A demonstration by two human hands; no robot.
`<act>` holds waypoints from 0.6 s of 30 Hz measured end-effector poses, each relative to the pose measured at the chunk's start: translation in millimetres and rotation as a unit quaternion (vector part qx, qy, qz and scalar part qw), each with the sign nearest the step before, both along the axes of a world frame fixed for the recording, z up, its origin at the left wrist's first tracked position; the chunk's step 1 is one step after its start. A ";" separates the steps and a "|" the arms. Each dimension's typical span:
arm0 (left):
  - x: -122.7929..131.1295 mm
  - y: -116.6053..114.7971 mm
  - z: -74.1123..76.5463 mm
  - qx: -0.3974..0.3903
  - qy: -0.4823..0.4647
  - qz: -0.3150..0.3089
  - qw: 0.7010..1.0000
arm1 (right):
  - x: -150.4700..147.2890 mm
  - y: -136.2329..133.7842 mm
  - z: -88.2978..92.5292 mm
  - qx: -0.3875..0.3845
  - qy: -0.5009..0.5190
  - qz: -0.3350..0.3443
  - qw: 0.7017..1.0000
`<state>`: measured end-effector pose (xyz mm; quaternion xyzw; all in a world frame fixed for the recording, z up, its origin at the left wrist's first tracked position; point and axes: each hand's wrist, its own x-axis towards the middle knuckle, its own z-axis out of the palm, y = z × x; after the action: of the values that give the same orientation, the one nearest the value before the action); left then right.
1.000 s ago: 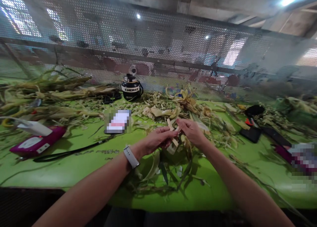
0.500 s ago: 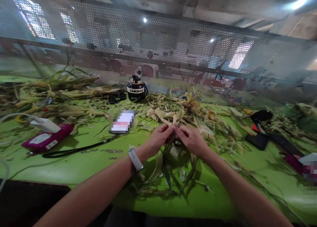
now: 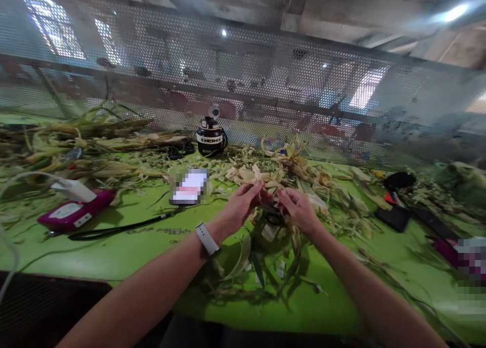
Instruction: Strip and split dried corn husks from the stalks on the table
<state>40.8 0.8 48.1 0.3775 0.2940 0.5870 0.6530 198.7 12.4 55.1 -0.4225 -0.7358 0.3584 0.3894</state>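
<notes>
Left hand (image 3: 243,206): my grip is closed at the fingertips, pinching a pale husk strip (image 3: 257,173) that juts upward above the table (image 3: 125,259). Right hand (image 3: 299,209): curled just beside; I cannot tell whether it holds anything. The step appears to be finger-working the strip; the next move likely calls for a steady left pinch.

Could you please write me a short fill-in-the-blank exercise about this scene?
1. The pale wristband is on the person's ____ wrist.
2. The black container by the mesh panel bears the word ____.
3. The left hand, pinching a pale strip, and the right hand are above a ____ tabletop.

Missing words: left; ENERGY; green.
</notes>
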 end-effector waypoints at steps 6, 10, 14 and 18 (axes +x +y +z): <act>4.7 2.3 -10.4 0.041 0.006 -0.017 0.999 | -4.3 -4.3 -4.5 -0.044 -0.007 0.057 0.997; 8.4 -0.1 -13.6 0.037 -0.009 -0.005 0.999 | -11.2 -5.1 -8.1 -0.072 0.051 0.094 0.992; 9.3 -1.4 -10.7 0.035 0.007 0.019 0.999 | -13.6 -2.4 -10.5 -0.060 0.047 0.104 0.992; 6.4 -0.4 -6.8 0.060 0.034 0.050 0.996 | -11.8 -1.9 -9.2 -0.020 -0.004 0.123 0.992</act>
<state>47.1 0.4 41.3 0.4212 0.2986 0.6220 0.5886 186.9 10.5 45.9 -0.3380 -0.7762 0.4166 0.3312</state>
